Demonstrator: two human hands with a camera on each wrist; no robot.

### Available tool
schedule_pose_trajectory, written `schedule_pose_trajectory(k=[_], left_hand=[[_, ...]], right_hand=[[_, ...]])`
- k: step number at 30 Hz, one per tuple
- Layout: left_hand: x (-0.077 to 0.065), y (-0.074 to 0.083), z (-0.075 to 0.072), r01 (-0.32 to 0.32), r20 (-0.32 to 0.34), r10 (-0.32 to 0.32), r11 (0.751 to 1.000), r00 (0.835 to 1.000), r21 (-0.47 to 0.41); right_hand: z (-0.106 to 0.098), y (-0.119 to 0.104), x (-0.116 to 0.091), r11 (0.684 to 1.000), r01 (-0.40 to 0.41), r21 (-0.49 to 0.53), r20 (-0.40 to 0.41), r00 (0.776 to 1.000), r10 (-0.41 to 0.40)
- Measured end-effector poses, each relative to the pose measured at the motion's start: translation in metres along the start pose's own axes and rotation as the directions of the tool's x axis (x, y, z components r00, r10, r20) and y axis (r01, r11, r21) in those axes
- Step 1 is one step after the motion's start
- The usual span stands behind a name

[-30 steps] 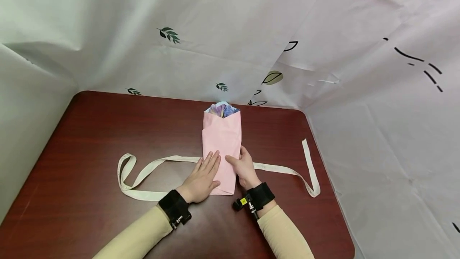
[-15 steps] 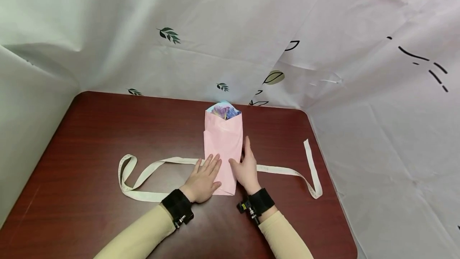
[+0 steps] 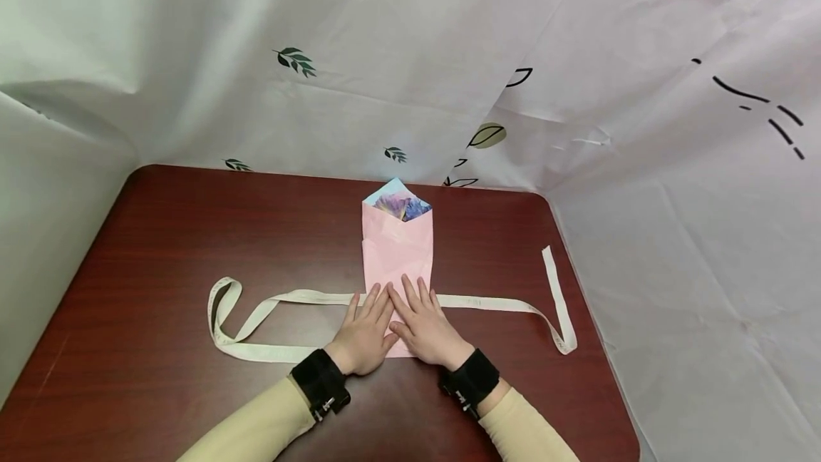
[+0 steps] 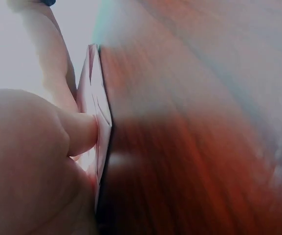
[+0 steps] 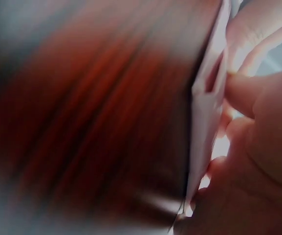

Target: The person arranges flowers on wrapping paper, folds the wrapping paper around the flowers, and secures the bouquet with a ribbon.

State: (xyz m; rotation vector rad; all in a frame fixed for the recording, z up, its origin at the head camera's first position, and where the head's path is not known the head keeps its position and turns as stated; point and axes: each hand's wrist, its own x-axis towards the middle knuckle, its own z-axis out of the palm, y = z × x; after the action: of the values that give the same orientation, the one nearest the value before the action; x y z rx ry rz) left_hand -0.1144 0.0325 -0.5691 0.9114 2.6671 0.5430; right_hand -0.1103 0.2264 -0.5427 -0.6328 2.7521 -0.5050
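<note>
A flat pink paper wrap (image 3: 398, 252) lies upright in the head view, with purple and blue flowers (image 3: 404, 206) and a pale blue inner sheet showing at its top. My left hand (image 3: 362, 337) rests flat on its lower left part, fingers straight and spread. On the lower right part my right hand (image 3: 426, 330) presses in the same way, the fingertips of both hands close together. A cream ribbon (image 3: 494, 303) stretches out to either side; the paper and hands hide its middle. Folded edges of the pink paper (image 4: 97, 98) show beside the thumb in the left wrist view.
The dark red-brown wooden table (image 3: 256, 227) has rounded far corners. At the left the ribbon curls into a loop, and at the right it bends back up. A pale printed cloth (image 3: 346, 105) hangs behind the table and along its sides.
My right hand has let go of the paper's right edge and moved left, onto its front beside my left hand. The paper has shifted slightly toward me; my left hand stays on it.
</note>
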Motion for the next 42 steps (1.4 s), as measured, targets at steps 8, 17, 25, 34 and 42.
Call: schedule_pose_trajectory(k=[8,17,25,34,42], left_hand=[[0.001,-0.001,0.003,-0.005,-0.019,0.005,1.0,1.0,-0.016],[0.001,-0.008,0.0,0.013,0.041,-0.011,0.999,0.999,-0.038],[-0.001,-0.014,-0.003,0.013,0.064,-0.011,0.999,0.998,-0.038],[-0.007,-0.022,-0.004,0.019,0.06,-0.015,0.997,0.998,-0.068],[-0.013,-0.013,-0.021,-0.098,-0.029,0.094,0.979,0.995,-0.18]], right_hand=[[-0.004,0.017,-0.006,0.997,0.032,-0.068,0.07,0.997,-0.028],[-0.01,0.043,-0.021,1.0,0.001,-0.015,0.147,0.989,0.001],[-0.008,0.049,-0.025,0.998,-0.042,-0.038,0.17,0.984,0.047],[-0.014,0.046,-0.026,0.999,-0.029,0.04,0.164,0.986,0.023],[-0.023,0.039,-0.029,0.994,-0.05,0.099,0.118,0.992,0.038]])
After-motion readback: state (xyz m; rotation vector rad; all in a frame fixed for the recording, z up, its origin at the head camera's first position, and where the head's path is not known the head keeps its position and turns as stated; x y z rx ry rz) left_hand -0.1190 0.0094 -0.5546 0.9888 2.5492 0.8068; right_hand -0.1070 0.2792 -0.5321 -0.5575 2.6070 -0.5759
